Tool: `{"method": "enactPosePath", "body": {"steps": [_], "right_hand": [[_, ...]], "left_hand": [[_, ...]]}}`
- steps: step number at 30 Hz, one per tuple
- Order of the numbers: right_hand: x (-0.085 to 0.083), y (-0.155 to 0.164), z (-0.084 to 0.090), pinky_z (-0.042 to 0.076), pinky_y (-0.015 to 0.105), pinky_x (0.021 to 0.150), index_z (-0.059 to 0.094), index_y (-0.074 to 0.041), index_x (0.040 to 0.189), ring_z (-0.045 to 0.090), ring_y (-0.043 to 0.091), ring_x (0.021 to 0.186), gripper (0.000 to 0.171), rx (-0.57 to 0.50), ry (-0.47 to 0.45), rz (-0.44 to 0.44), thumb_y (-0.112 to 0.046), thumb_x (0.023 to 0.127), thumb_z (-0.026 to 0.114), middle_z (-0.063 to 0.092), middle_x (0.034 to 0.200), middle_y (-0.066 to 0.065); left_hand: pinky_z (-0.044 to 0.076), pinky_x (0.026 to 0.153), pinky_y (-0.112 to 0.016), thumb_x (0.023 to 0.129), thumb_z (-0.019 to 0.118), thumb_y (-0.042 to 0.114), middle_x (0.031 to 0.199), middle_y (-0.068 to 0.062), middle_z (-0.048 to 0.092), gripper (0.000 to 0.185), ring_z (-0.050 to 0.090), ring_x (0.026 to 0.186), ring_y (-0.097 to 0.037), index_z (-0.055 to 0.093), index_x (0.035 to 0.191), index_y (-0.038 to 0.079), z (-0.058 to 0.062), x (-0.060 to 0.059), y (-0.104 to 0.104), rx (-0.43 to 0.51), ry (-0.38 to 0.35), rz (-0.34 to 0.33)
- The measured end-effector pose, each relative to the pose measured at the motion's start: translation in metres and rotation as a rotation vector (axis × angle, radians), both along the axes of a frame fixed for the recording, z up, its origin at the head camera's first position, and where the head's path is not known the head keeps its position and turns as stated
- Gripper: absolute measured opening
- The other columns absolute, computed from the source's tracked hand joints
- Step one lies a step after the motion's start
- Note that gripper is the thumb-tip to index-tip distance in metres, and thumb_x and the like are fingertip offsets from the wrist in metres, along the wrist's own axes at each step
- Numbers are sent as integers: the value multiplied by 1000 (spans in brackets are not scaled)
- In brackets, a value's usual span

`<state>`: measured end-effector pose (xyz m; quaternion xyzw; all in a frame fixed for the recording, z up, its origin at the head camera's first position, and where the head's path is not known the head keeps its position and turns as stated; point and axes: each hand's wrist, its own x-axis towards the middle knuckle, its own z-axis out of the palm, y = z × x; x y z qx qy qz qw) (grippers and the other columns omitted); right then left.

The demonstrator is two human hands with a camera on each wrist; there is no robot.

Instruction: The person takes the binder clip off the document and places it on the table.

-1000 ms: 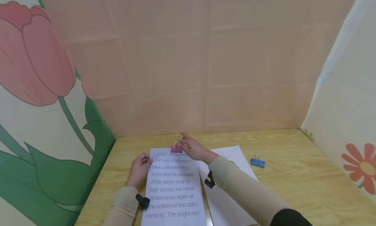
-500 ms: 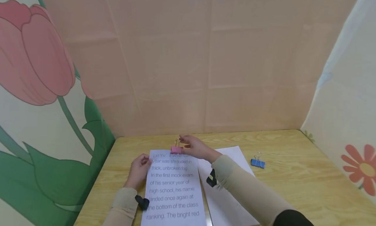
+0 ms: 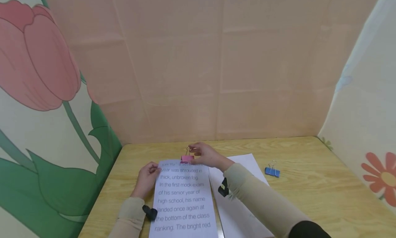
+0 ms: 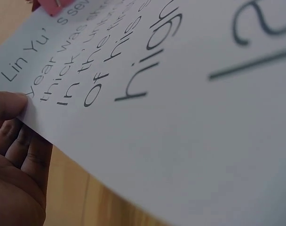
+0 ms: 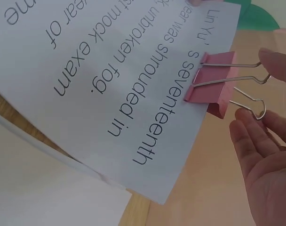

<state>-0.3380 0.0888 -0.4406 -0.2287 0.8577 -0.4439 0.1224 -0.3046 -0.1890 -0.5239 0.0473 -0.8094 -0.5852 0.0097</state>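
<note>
- Two hands are on the work. My left hand pinches the left edge of the printed sheet near its far left corner, thumb on top and fingers curled beneath, as the left wrist view shows.
- My right hand is at the far edge of the sheet, fingertips touching the wire handles of the pink binder clip. The fingers are nearly straight. I cannot tell whether they squeeze the handles or only rest against them.
- Clip position: clamped on the far edge of the printed sheet, about midway along that edge, near the back edge of the bench. In the right wrist view the clip bites over the first printed line.
- Key relation: the clip's long axis runs along the sheet's far edge, and its handles point away from the sheet toward the right hand. The right hand is in contact with it; the left hand is well apart, at the sheet's left edge.
- The printed sheet's long axis runs from the near edge of the bench toward the back.
- Also present: a blank white sheet just right of the printed one, partly under my right sleeve, and a blue binder clip on the bare bench beyond that sheet's right edge.
</note>
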Motion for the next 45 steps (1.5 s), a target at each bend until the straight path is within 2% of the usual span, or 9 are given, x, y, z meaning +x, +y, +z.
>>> {"method": "enactPosePath", "body": {"steps": [8, 17, 22, 27, 35, 39, 45], "right_hand": [[5, -2, 8, 45, 51, 108, 46, 0, 152, 55, 37, 132, 73, 86, 60, 55, -16, 90, 81, 57, 144, 16], [7, -5, 8, 48, 45, 106, 46, 0, 152, 57, 33, 131, 74, 150, 81, 41, -14, 89, 82, 58, 143, 14], [8, -4, 8, 47, 45, 107, 47, -1, 151, 57, 33, 132, 70, 167, 88, 53, -16, 91, 80, 56, 146, 15], [8, -3, 10, 47, 43, 107, 47, 0, 151, 59, 30, 129, 67, 236, 173, 98, -23, 95, 76, 57, 146, 16], [8, -3, 10, 52, 41, 100, 55, 4, 140, 67, 28, 117, 51, 285, 297, 152, -22, 99, 72, 67, 130, 16], [9, -1, 11, 53, 43, 99, 57, 4, 136, 67, 30, 117, 45, 251, 288, 124, -21, 101, 69, 67, 128, 17], [8, 4, 10, 50, 48, 103, 52, 3, 143, 62, 33, 125, 52, 187, 202, 6, -23, 101, 69, 64, 135, 17]], "left_hand": [[55, 72, -31, 102, 59, 3, 99, -11, 71, 6, 67, 84, -23, 64, 105, 4, 4, 5, -3, -14, 17, 4], [55, 77, -35, 102, 59, 5, 100, -9, 71, 8, 67, 86, -22, 65, 107, 5, 6, 7, -2, -24, -16, 7], [55, 76, -36, 103, 58, 4, 99, -9, 71, 7, 66, 85, -21, 65, 106, 4, 5, 7, -3, -19, -9, -4], [55, 76, -36, 103, 58, 4, 99, -9, 71, 7, 66, 84, -21, 65, 106, 4, 4, 6, -3, -30, 4, -5], [55, 76, -36, 103, 58, 5, 99, -9, 71, 7, 67, 85, -21, 64, 105, 5, 4, 6, -1, -29, 2, -1], [56, 77, -36, 104, 58, 6, 100, -9, 71, 7, 67, 86, -21, 64, 105, 5, 3, 7, -1, -24, 6, -9], [55, 76, -35, 104, 57, 6, 101, -9, 72, 7, 67, 86, -21, 64, 105, 5, 1, 5, -3, -30, 4, -14]]}}
